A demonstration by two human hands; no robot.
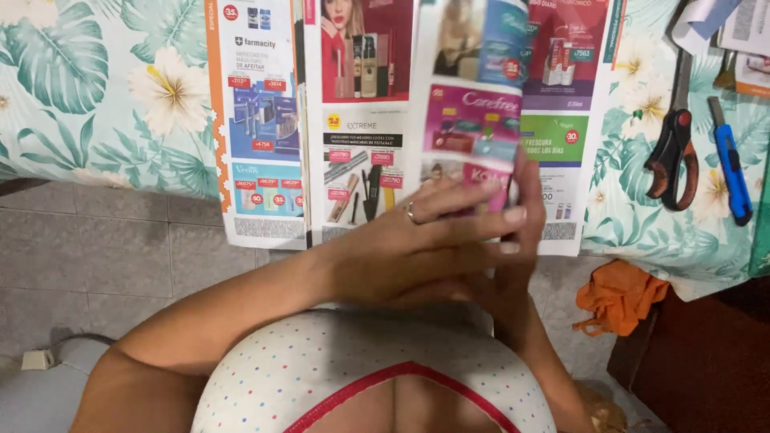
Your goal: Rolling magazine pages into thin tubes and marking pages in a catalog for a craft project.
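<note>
Left hand (433, 240) lies flat, fingers extended, across the lifted catalogue page (473, 120); right hand (521, 232) pinches that page's lower edge. Glossy thin paper: light, limp, tear-prone, best gripped at the edge. Open catalogue (265, 120) rests on floral tablecloth (104, 96). Scissors (674, 152) and blue utility knife (731, 164) lie well to the right.
</note>
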